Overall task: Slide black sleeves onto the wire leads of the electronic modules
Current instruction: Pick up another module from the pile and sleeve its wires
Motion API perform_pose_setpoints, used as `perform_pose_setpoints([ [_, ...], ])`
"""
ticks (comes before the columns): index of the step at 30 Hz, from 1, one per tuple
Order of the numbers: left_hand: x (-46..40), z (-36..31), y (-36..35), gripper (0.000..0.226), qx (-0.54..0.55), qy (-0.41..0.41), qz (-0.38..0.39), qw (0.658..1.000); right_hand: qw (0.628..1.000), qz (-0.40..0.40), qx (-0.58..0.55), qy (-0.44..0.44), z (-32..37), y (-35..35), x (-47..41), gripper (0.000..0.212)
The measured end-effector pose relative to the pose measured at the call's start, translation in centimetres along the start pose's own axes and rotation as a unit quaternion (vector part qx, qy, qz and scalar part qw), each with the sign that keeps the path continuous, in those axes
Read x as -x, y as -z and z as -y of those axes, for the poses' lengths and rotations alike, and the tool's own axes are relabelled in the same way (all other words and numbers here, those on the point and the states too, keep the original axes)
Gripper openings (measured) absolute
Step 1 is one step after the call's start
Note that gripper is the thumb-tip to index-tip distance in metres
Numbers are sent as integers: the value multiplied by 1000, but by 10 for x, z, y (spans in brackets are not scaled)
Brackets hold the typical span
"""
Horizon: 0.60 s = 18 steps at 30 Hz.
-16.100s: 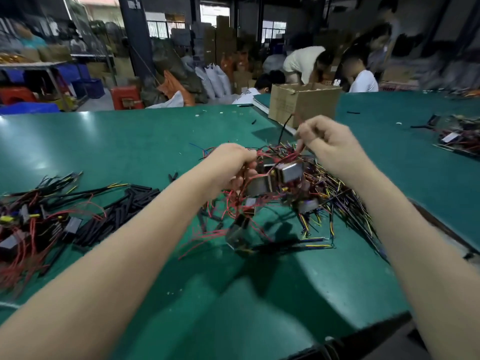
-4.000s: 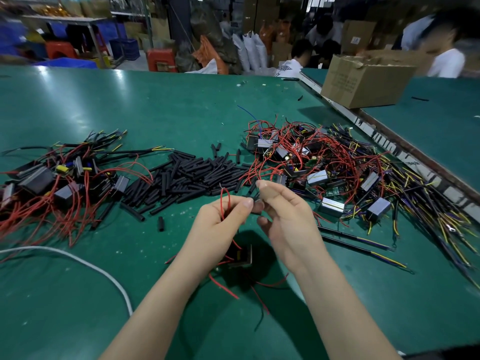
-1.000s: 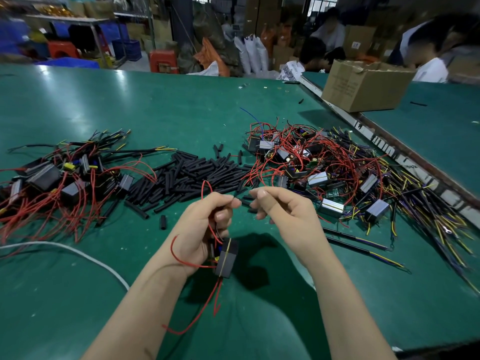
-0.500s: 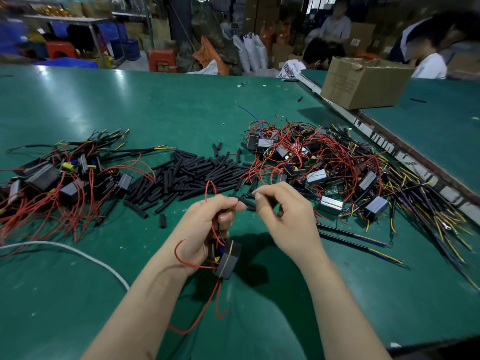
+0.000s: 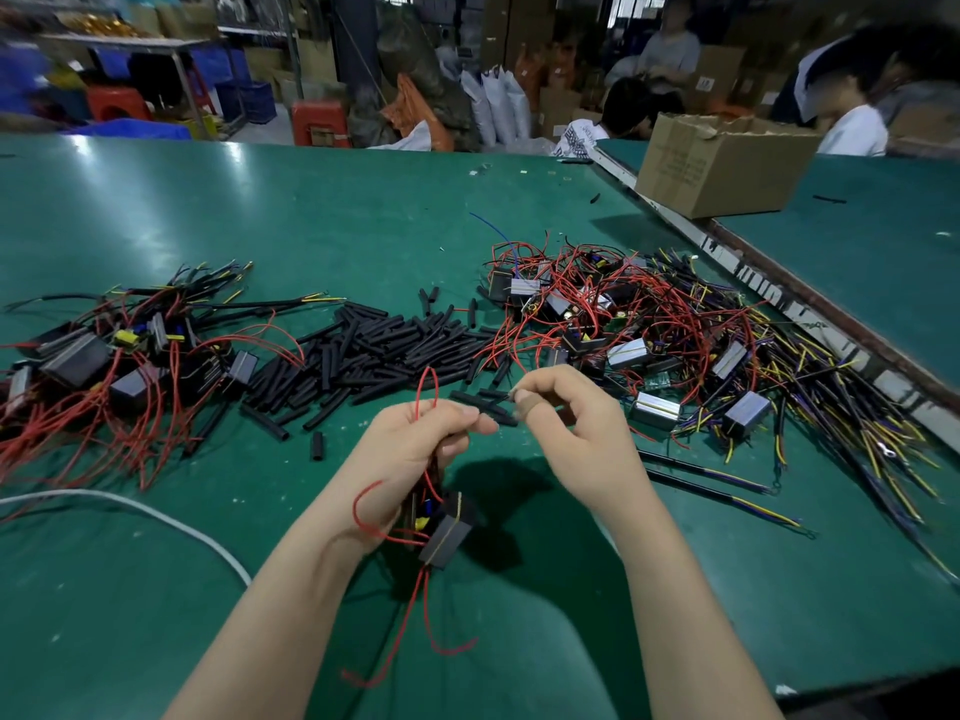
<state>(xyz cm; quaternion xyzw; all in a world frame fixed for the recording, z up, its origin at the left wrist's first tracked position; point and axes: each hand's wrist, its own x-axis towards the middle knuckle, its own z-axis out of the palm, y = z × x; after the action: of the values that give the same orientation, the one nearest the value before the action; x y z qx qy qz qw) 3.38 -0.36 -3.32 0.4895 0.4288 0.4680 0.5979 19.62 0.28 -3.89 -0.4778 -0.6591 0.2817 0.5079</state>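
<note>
A heap of loose black sleeves (image 5: 374, 350) lies on the green table (image 5: 260, 210). Right of the heap sits a tangle of wired modules (image 5: 649, 330), left of it another (image 5: 104, 366). Nearer than the heap, the left hand (image 5: 410, 454) grasps a module (image 5: 447, 532) and its red lead (image 5: 427, 392); the right hand (image 5: 576, 433) pinches one sleeve (image 5: 488, 412). A cardboard box (image 5: 722, 168) stands beyond the heap, its contents hidden.

Faint printing is seen on the side of the cardboard box (image 5: 722, 171) and on a white shirt (image 5: 579, 137) just left of it, but nothing can be read.
</note>
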Motion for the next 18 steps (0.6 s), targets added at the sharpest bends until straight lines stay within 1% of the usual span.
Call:
perform_pose_setpoints([
  [2,0,5,-2,28,-50,-30,14,998,999,-36,-32,-1,3,1,-1,9],
  [4,-1,13,-5,28,-115,-47,40,991,996,-38,-86,-8,7,1,-2,12],
  [6,-1,20,-8,26,-161,-46,73,983,990,11,-135,-37,10,1,0,15],
  [7,-1,22,-9,22,-184,-48,88,978,986,43,-148,-59,12,1,1,16],
  [8,-1,22,-9,22,-213,-53,99,971,984,73,-145,-77,14,1,2,16],
  [10,0,20,-7,33,-277,-73,100,953,982,114,-122,-88,14,1,3,18],
  [11,0,19,-6,38,-287,-78,93,950,981,125,-121,-88,15,1,3,19],
  [14,3,12,-6,42,-250,-63,79,963,976,142,-143,-84,15,3,2,21],
  [16,5,8,-7,37,-241,-74,76,965,972,148,-163,-84,14,5,1,18],
  [18,7,3,-8,30,-206,-89,69,972,971,142,-173,-82,13,7,1,14],
])
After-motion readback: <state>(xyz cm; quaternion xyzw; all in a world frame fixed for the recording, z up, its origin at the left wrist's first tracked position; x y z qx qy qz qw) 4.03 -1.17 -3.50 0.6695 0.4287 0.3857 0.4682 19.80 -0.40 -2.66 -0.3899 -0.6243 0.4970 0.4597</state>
